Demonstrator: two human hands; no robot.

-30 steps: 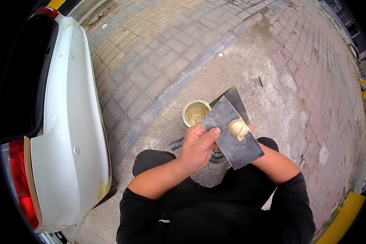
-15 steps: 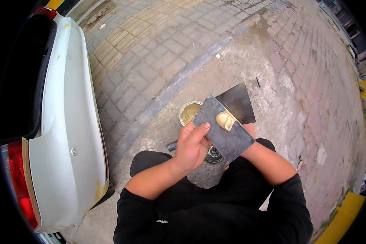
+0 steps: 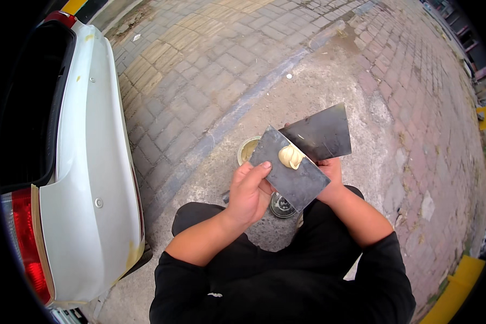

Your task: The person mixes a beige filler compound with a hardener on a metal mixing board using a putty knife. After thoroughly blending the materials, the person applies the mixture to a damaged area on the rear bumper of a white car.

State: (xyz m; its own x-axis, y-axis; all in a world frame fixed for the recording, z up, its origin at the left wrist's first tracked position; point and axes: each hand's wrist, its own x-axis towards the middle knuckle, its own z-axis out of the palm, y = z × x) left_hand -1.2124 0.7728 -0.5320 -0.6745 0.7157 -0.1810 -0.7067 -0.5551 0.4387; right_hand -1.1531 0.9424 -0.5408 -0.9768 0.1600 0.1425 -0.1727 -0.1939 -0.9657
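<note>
Pinches one grey-black rectangular plate (image 3: pixel 298 186) at the centre of the frame with the left hand (image 3: pixel 247 190), thumb on top, other fingers underneath. Bears on it one beige dollop (image 3: pixel 291 157), right of the left thumb's tip and apart from it, near the plate's upper-right edge. Clasps a second dark plate (image 3: pixel 323 132), just right of centre, with the right hand (image 3: pixel 331 171), fingers mostly hidden behind it; cannot tell their spacing. On the ground past the plates, shows one open round tin (image 3: pixel 240 153), partly hidden, with beige paste (image 3: pixel 248 150) inside, and one round dark disc (image 3: pixel 282 206). Farther off, at frame left, shows one white car (image 3: pixel 92 156) with two red lamps (image 3: pixel 24 232) and two round studs (image 3: pixel 98 203); at the top, brick paving (image 3: pixel 221 70).
</note>
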